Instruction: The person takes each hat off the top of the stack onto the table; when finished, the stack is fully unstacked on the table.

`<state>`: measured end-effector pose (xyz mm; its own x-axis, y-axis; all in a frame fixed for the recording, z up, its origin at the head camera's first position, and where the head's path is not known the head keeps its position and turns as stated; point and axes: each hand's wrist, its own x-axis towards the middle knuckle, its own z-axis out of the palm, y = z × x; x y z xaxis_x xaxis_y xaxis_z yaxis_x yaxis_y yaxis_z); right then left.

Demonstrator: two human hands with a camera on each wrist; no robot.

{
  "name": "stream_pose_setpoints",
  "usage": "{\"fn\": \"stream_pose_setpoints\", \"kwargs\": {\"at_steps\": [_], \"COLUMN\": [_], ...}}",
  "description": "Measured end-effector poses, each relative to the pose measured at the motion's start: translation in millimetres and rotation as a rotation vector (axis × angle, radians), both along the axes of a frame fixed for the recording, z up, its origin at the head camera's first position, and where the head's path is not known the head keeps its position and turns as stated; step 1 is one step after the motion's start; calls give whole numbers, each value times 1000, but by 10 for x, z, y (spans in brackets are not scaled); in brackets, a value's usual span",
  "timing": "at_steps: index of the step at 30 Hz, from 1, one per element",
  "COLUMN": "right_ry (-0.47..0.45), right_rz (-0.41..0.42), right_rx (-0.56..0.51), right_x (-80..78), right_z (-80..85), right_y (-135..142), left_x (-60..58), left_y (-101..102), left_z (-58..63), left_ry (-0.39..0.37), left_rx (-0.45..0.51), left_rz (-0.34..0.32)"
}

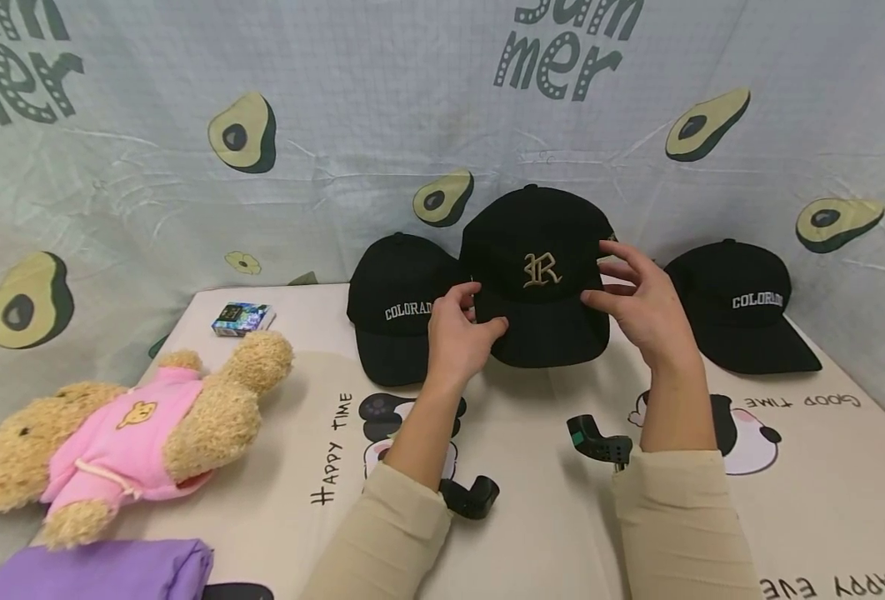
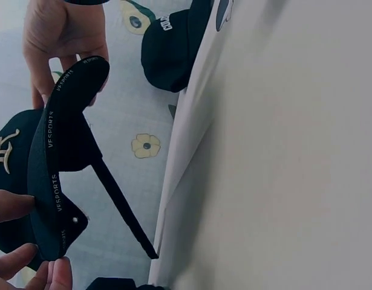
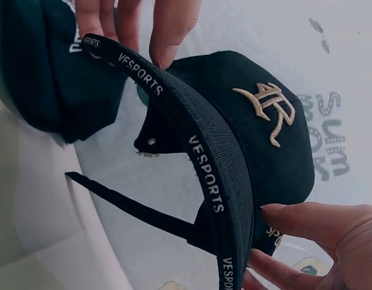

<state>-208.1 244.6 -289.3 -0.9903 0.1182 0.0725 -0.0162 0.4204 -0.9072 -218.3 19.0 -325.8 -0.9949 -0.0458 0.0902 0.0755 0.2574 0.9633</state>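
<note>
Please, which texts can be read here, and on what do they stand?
"R": held cap
"VESPORTS": its brim edge
"SPO", rest hidden: its side
"COLORAD", rest covered: left cap
"COLORADO": right cap
"HAPPY TIME": tablecloth
"GOOD TIME": tablecloth
"HAPPY EVE", perhaps partial: tablecloth
"summer": curtain
Box print: too small

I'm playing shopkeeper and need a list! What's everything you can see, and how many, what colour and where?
R cap: 1, black with gold letter, between both hands
COLORADO caps: 2, black, table's back, one either side of the R cap
plush toy: 1, tan with pink top, lying at table's left
small box: 1, mostly blue and white, table's back left
folded cloth: 1, purple, front left
black gadgets: 2, black, beside the forearms
table cover: 1, cream with panda prints, under the things
hanging sheet: 1, pale with avocado prints, behind
sleeves: 2, beige, on the arms
left fingers: one set, pinching the brim
right fingers: one set, gripping the cap's side
</note>
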Motion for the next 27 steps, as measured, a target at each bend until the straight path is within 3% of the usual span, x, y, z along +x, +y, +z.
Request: {"fn": "stream_pose_setpoints", "kwargs": {"at_steps": [11, 27], "right_ry": [-15, -29], "right_rz": [-16, -30], "right_rx": [-19, -43], "right_x": [-13, -21], "right_z": [-23, -48], "right_y": [73, 109], "left_x": [-12, -16], "left_y": [90, 164], "left_z": [-9, -51], "left_ry": [-29, -32], "left_rx": [30, -6], "left_rz": [-7, 2]}}
